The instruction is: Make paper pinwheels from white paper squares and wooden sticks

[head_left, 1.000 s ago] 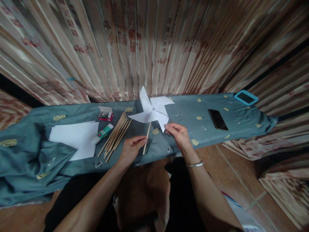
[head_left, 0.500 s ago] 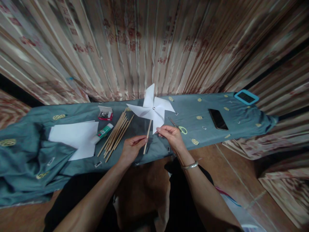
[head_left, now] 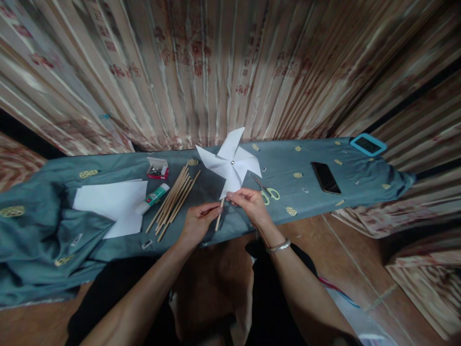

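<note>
A white paper pinwheel (head_left: 232, 166) with a metal pin at its centre stands tilted on a thin wooden stick (head_left: 218, 222). My left hand (head_left: 200, 221) pinches this stick below the blades. My right hand (head_left: 250, 204) is closed, its fingertips at the tip of the lowest blade, close to the stick. Whether they also touch the stick is hidden. Scissors (head_left: 272, 193) with pale green handles lie just behind my right hand, partly covered by it. Left of my left hand is a bundle of loose wooden sticks (head_left: 175, 199).
A green-and-white glue stick (head_left: 156, 194), white paper sheets (head_left: 111, 204) and a small red-and-white box of pins (head_left: 157, 169) lie on the left of the cloth-covered table (head_left: 284, 168). Toward the right are a black phone (head_left: 326, 178) and a blue-framed device (head_left: 368, 144). A curtain (head_left: 223, 72) hangs behind.
The pinwheel's blades have turned clockwise, the lowest tip swinging left toward the stick. My right hand has moved left with that tip, uncovering more of the scissors. My left hand has barely shifted.
</note>
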`<state>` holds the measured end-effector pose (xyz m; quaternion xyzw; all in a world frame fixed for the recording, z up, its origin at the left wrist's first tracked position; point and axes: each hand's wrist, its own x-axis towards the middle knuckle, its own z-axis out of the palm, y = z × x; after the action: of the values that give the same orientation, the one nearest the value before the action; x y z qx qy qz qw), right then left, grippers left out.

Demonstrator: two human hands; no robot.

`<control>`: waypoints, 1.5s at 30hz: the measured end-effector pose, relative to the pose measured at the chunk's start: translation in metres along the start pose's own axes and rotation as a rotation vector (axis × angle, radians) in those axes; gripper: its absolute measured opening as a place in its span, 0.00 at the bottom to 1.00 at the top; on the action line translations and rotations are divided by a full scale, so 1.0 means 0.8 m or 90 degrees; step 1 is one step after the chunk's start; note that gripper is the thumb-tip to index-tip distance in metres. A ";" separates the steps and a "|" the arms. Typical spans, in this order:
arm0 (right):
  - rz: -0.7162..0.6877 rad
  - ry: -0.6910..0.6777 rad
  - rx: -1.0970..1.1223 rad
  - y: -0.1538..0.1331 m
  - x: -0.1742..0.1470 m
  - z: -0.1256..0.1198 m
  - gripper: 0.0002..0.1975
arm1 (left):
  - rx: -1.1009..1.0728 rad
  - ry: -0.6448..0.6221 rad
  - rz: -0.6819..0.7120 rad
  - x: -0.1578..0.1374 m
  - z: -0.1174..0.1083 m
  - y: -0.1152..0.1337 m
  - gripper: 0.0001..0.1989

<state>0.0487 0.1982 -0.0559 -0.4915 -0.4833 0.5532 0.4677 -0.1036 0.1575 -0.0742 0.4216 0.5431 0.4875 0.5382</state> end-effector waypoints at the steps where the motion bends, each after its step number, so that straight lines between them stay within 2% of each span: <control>1: -0.001 0.000 -0.003 0.000 0.000 0.001 0.16 | -0.002 0.001 -0.002 0.000 0.000 0.000 0.14; 5: -0.021 -0.007 -0.030 -0.003 -0.001 -0.003 0.16 | -0.012 0.007 -0.013 0.000 -0.001 0.002 0.15; 9: -0.057 0.012 -0.074 -0.013 -0.002 -0.028 0.16 | -0.018 0.017 -0.020 0.002 -0.004 0.001 0.17; 11: -0.081 0.058 -0.077 -0.019 0.001 -0.046 0.17 | -0.020 0.022 -0.019 0.002 -0.006 -0.001 0.19; 16: -0.139 0.242 -0.042 -0.024 0.014 -0.084 0.15 | -0.003 0.010 -0.018 -0.004 -0.009 -0.001 0.17; 18: -0.163 0.267 -0.040 -0.022 0.019 -0.090 0.14 | 0.015 0.001 -0.020 -0.006 -0.010 0.000 0.16; 26: -0.146 0.229 -0.116 -0.022 0.025 -0.090 0.12 | 0.045 -0.042 -0.044 -0.011 -0.009 0.007 0.14; 34: -0.118 0.215 -0.080 -0.017 0.024 -0.083 0.12 | 0.035 -0.007 -0.017 -0.006 -0.009 0.001 0.15; 45: -0.072 0.152 -0.047 -0.010 0.014 -0.054 0.13 | 0.013 0.020 -0.008 -0.003 -0.009 -0.003 0.18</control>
<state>0.0912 0.2135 -0.0507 -0.5429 -0.4708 0.4453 0.5341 -0.1101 0.1544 -0.0765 0.4162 0.5588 0.4852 0.5283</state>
